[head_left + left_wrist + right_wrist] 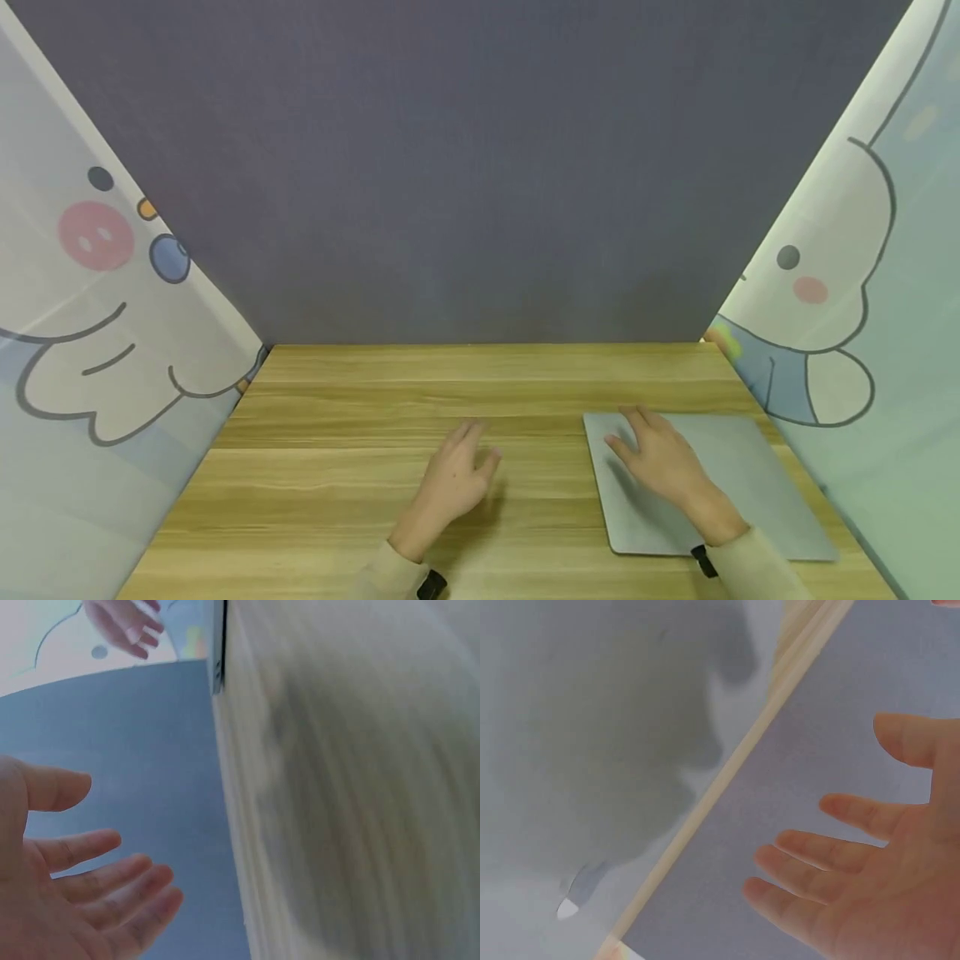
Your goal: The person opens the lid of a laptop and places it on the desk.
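Just under the wide right grip [663, 462], 1 grey laptop [742, 479], apart from the wide left grip [453, 475].

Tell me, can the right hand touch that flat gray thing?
Probably yes: the right hand hovers over the flat gray thing, holding nothing, and nothing shows between them.

Lying flat at the lower right of the head view: a closed, thin, silver-grey laptop [738, 475] with rounded corners; filling the left of the right-wrist view, smooth and partly shadowed.
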`<state>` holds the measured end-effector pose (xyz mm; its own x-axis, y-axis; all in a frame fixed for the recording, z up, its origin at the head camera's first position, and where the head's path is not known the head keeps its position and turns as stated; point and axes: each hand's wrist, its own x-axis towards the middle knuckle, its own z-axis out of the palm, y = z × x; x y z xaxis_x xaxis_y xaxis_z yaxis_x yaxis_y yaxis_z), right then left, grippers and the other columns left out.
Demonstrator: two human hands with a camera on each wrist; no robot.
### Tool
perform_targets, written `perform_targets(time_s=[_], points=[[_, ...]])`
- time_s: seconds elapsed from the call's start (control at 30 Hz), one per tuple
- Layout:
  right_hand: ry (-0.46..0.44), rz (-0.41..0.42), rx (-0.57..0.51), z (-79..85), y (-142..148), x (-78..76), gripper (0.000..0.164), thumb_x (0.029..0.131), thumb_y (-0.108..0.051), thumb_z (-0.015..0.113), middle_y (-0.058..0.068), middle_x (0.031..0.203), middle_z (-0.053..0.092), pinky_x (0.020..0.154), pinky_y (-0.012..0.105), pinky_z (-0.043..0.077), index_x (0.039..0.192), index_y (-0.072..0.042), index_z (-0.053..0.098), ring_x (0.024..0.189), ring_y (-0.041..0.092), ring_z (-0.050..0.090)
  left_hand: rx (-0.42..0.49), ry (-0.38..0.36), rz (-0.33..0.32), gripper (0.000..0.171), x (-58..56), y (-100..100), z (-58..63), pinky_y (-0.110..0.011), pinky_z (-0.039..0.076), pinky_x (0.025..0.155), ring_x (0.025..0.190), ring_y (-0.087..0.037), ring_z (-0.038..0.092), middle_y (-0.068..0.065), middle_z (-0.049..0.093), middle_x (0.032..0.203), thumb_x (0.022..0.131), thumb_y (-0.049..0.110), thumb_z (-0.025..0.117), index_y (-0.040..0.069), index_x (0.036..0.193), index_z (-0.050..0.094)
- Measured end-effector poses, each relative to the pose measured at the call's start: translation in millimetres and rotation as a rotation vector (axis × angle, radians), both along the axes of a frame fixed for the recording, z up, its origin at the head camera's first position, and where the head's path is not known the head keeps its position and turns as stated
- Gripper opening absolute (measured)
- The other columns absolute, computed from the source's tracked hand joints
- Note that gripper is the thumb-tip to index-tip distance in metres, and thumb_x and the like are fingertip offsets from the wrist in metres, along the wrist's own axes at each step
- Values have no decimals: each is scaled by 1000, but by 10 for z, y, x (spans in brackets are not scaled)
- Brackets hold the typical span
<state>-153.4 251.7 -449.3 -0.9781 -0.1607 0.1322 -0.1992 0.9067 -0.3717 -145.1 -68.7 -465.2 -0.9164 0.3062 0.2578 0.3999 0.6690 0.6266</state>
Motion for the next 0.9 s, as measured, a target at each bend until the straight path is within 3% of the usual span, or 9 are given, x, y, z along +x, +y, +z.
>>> perform_targets(time_s=[0.23, 0.57, 0.9], points=[[-34, -29, 20, 19, 196, 18, 60, 101, -35, 61, 42, 139, 47, 91, 73, 45, 141, 9, 50, 123, 62, 48, -29, -42, -48, 44, 25, 191, -64, -55, 53, 97, 124, -41, 58, -22, 58, 137, 103, 24, 60, -3, 138, 56], [-81, -67, 19, 18, 501, -22, 63, 103, -40, 57, 41, 139, 47, 83, 73, 47, 143, 7, 48, 121, 64, 46, -7, -129, -59, 46, 14, 402, -39, -58, 50, 101, 129, -41, 54, -21, 56, 142, 104, 29, 58, -1, 139, 57], [-113, -112, 19, -7, 893, 0, 65, 104, -38, 55, 46, 137, 45, 87, 71, 46, 140, 15, 46, 117, 64, 49, 16, -178, -72, 48, 16, 631, -49, -56, 49, 103, 129, -38, 55, -19, 56, 143, 105, 28, 54, 0, 143, 53]])
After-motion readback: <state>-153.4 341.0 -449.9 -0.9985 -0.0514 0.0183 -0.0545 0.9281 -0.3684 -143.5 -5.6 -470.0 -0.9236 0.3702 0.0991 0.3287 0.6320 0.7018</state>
